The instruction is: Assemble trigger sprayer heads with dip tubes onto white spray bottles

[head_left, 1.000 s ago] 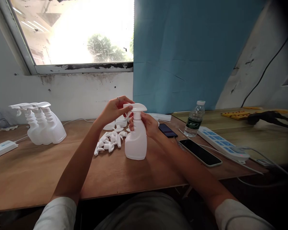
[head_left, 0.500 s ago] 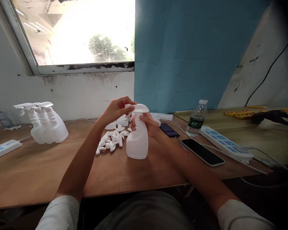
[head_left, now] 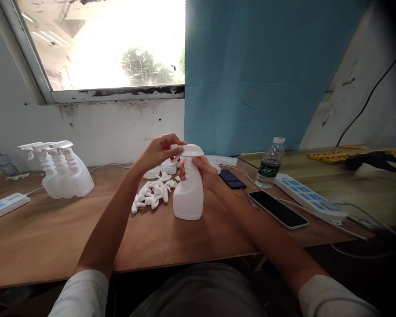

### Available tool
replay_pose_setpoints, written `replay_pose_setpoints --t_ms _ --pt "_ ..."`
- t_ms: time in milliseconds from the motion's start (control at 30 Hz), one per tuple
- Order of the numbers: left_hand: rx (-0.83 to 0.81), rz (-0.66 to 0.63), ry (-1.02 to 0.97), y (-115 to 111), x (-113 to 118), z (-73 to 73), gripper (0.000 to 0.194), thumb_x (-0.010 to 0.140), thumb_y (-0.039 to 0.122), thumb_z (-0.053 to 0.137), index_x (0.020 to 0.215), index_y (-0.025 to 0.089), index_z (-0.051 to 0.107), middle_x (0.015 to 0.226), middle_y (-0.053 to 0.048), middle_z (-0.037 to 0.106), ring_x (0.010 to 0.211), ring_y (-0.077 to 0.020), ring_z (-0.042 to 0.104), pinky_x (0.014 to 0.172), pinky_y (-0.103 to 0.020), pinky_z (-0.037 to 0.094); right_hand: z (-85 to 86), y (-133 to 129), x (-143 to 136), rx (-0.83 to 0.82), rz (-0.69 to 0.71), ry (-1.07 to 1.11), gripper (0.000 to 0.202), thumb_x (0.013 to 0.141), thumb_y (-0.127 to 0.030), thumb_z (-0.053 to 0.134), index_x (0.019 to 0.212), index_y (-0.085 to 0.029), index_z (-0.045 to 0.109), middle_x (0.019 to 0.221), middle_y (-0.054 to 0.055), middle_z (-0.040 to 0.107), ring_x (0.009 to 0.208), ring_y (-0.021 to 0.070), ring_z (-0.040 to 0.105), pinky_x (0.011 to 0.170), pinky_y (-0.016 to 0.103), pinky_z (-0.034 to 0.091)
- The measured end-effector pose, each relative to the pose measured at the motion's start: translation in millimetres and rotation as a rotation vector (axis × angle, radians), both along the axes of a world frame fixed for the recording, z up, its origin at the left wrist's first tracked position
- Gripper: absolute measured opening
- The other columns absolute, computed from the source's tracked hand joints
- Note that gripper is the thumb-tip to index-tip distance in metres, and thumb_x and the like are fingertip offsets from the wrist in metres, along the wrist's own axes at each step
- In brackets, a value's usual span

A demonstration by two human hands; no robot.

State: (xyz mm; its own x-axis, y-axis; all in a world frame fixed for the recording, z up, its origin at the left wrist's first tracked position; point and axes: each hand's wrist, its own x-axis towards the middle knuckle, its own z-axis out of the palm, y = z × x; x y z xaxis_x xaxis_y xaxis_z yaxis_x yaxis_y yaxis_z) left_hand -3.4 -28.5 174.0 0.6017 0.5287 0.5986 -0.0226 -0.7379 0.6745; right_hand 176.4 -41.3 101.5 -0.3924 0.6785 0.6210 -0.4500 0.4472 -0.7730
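A translucent white spray bottle [head_left: 188,200] stands upright on the brown table in front of me. On its neck sits a white trigger spray head [head_left: 193,150], its nozzle end pointing left. My left hand [head_left: 165,149], with a ring on one finger, is closed on the nozzle end of the spray head. My right hand [head_left: 204,171] wraps round the bottle's neck just below the head, its fingertips showing on the left side. Behind and left of the bottle lies a pile of loose white trigger parts [head_left: 153,193].
Three assembled spray bottles [head_left: 66,171] stand at the left by a power strip [head_left: 6,206]. On the right are a water bottle [head_left: 269,165], two phones, one dark [head_left: 232,179] and one pale-edged [head_left: 279,210], and another power strip [head_left: 312,198] with cables.
Both hands keep their hold on the spray bottle and its head. The bottle and my left hand have shifted very slightly left.
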Motion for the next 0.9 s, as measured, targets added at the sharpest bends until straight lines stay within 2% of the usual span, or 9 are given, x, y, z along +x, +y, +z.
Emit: replay_pose_setpoints --t_ms 100,367,533,667,733,800,900 --pt "-0.001 0.001 0.002 0.4 -0.2 -0.2 0.028 0.080 0.038 0.072 0.089 0.014 0.063 0.083 -0.004 0.064 0.060 -0.0079 0.054 0.061 -0.025 0.048 -2.6 1.2 1.8 -0.023 0.025 0.020 0.034 0.081 -0.046 0.064 0.093 -0.015 0.058 0.072 0.005 0.064 0.060 0.0180 0.060 0.057 0.033 0.048" --pt "0.001 0.019 0.018 0.9 0.5 0.1 0.033 0.079 0.043 0.072 0.091 0.013 0.063 0.078 -0.004 0.063 0.059 -0.0085 0.053 0.059 -0.024 0.047 -2.1 1.9 -1.4 0.009 -0.032 0.010 0.026 0.081 -0.036 0.071 0.091 -0.016 0.058 0.066 0.000 0.061 0.053 0.0149 0.058 0.054 0.030 0.047" --pt "0.013 0.053 0.011 2.3 -0.5 -0.2 0.033 0.080 0.043 0.071 0.091 0.014 0.063 0.099 -0.009 0.067 0.065 -0.0091 0.057 0.065 -0.026 0.050 1.4 1.2 1.6 -0.055 -0.074 -0.044 0.024 0.081 -0.035 0.068 0.092 -0.017 0.057 0.066 0.000 0.063 0.053 0.0149 0.058 0.053 0.029 0.048" --pt "0.014 0.025 0.067 2.4 -3.6 0.5 0.035 0.082 0.044 0.068 0.103 0.016 0.067 0.103 -0.009 0.067 0.074 -0.0129 0.060 0.069 -0.029 0.050 1.9 4.6 9.1 -0.136 -0.010 -0.195 0.025 0.078 -0.030 0.063 0.098 -0.018 0.054 0.065 0.001 0.065 0.055 0.0164 0.057 0.052 0.028 0.046" --pt "0.023 0.014 0.078 3.2 -5.5 0.9 0.038 0.084 0.045 0.066 0.112 0.018 0.066 0.113 -0.010 0.065 0.081 -0.0151 0.062 0.073 -0.030 0.051 3.1 4.4 11.6 -0.142 -0.006 -0.218 0.027 0.075 -0.025 0.060 0.100 -0.017 0.054 0.064 0.001 0.064 0.056 0.0163 0.057 0.054 0.028 0.046" --pt "0.028 0.021 0.081 5.9 -7.7 1.0 0.044 0.085 0.044 0.064 0.122 0.020 0.061 0.123 -0.011 0.061 0.092 -0.0178 0.062 0.079 -0.032 0.051 4.9 2.7 12.8 -0.121 -0.004 -0.231 0.027 0.073 -0.022 0.056 0.099 -0.016 0.055 0.061 0.000 0.062 0.056 0.0160 0.055 0.055 0.028 0.045" --pt "0.004 0.008 0.183 12.6 -11.7 -0.1 0.054 0.086 0.045 0.062 0.134 0.021 0.051 0.123 -0.012 0.061 0.105 -0.0207 0.060 0.087 -0.033 0.049 7.2 0.0 14.9 -0.093 0.000 -0.208 0.022 0.070 -0.021 0.052 0.091 -0.016 0.056 0.059 0.000 0.060 0.055 0.0156 0.052 0.056 0.029 0.044"
